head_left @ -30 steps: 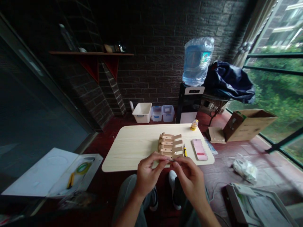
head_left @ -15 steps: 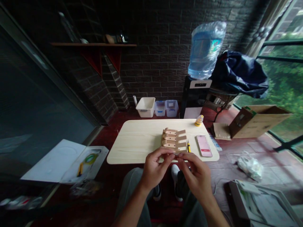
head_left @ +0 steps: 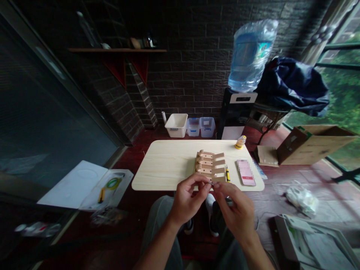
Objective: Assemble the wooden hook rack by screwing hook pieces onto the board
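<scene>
My left hand (head_left: 192,195) and my right hand (head_left: 234,206) meet just over the table's near edge, both with fingertips pinched. Between them is a small, thin, dark piece (head_left: 210,183), too small to name; both hands seem to grip it. Right behind the fingers lies a wooden rack (head_left: 206,163) with several flat, hook-like pegs angled to the right; the fingers cover its near end. To the rack's right is a yellow and black screwdriver (head_left: 227,174). A phone (head_left: 246,173) with a pink screen lies farther right.
The pale wooden table (head_left: 163,165) has a small yellow-based bottle (head_left: 240,142) at its far right corner. Left of it, a white open box (head_left: 120,187) holds a coil and a yellow tool. Plastic bins (head_left: 176,125) and a water dispenser (head_left: 239,112) stand behind; a cardboard box (head_left: 312,146) is right.
The view has swung slightly left, so things sit a little farther right in it. Both hands keep their pinch on the small dark piece, with hardly any change in pose.
</scene>
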`<action>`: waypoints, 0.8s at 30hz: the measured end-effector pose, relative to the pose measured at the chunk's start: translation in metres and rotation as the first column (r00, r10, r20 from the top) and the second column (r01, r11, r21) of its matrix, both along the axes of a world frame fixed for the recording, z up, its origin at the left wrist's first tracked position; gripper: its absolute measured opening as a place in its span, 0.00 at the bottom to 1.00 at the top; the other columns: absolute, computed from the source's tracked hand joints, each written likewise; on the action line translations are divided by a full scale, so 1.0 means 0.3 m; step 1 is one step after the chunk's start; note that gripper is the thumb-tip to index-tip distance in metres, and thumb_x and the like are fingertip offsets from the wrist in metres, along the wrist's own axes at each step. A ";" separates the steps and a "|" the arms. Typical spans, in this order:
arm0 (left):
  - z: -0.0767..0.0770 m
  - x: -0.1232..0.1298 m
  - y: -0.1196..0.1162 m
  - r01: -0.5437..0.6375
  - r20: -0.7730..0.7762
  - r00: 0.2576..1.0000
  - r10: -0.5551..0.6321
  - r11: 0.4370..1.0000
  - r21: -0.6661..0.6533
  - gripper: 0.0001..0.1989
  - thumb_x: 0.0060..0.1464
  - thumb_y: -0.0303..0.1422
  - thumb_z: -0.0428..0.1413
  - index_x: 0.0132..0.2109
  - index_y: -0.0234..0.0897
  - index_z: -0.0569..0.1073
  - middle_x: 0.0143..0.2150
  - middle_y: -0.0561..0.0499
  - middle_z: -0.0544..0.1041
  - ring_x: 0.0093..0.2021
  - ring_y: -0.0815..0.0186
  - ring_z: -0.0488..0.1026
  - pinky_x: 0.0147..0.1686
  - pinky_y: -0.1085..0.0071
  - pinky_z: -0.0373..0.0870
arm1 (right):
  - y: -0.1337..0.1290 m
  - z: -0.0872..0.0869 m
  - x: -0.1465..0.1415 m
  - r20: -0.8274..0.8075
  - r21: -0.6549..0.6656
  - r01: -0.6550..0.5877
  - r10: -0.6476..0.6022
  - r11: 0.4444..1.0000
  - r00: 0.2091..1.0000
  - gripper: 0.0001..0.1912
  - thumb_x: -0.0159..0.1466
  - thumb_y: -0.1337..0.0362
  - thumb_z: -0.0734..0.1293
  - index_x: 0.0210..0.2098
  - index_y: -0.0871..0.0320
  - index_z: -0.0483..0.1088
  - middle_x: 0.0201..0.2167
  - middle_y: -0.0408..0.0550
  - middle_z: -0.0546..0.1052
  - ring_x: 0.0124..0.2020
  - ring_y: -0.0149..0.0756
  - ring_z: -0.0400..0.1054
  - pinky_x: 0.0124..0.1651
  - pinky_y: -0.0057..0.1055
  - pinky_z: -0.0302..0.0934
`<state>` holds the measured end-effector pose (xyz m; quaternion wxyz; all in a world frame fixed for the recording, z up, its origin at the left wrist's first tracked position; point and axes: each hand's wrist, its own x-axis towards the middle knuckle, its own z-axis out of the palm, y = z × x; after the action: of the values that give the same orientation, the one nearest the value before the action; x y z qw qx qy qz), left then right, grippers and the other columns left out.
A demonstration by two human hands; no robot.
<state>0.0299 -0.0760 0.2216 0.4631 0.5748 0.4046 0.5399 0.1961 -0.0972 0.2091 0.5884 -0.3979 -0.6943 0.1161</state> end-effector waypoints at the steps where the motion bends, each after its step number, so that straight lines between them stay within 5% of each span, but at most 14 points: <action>1: 0.003 0.000 -0.002 -0.005 0.006 1.000 0.005 1.000 -0.008 0.13 0.59 0.43 0.63 0.41 0.38 0.80 0.37 0.49 0.80 0.39 0.65 0.78 0.39 0.75 0.77 | -0.002 0.000 -0.001 0.007 0.001 0.002 -0.003 1.000 1.000 0.08 0.68 0.70 0.69 0.44 0.51 0.77 0.43 0.47 0.84 0.43 0.39 0.81 0.48 0.34 0.76; 19: -0.020 0.003 0.013 0.016 0.077 0.997 -0.006 0.993 -0.117 0.17 0.57 0.46 0.64 0.41 0.35 0.81 0.38 0.45 0.85 0.38 0.62 0.82 0.39 0.71 0.79 | 0.000 -0.034 -0.012 0.081 -0.005 0.062 -0.062 0.998 0.995 0.09 0.69 0.68 0.69 0.46 0.50 0.79 0.42 0.47 0.85 0.42 0.37 0.81 0.47 0.32 0.77; 24: 0.015 -0.003 -0.001 0.005 0.039 0.999 -0.001 0.995 -0.097 0.15 0.59 0.45 0.63 0.40 0.36 0.81 0.36 0.47 0.83 0.36 0.64 0.80 0.37 0.74 0.76 | -0.017 0.002 -0.013 0.052 -0.020 0.029 -0.027 0.999 0.998 0.10 0.68 0.69 0.70 0.46 0.50 0.79 0.41 0.46 0.85 0.40 0.38 0.81 0.45 0.33 0.78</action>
<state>0.0288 -0.0764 0.2261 0.4992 0.5415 0.4204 0.5299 0.1924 -0.1024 0.2097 0.5676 -0.4165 -0.7025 0.1046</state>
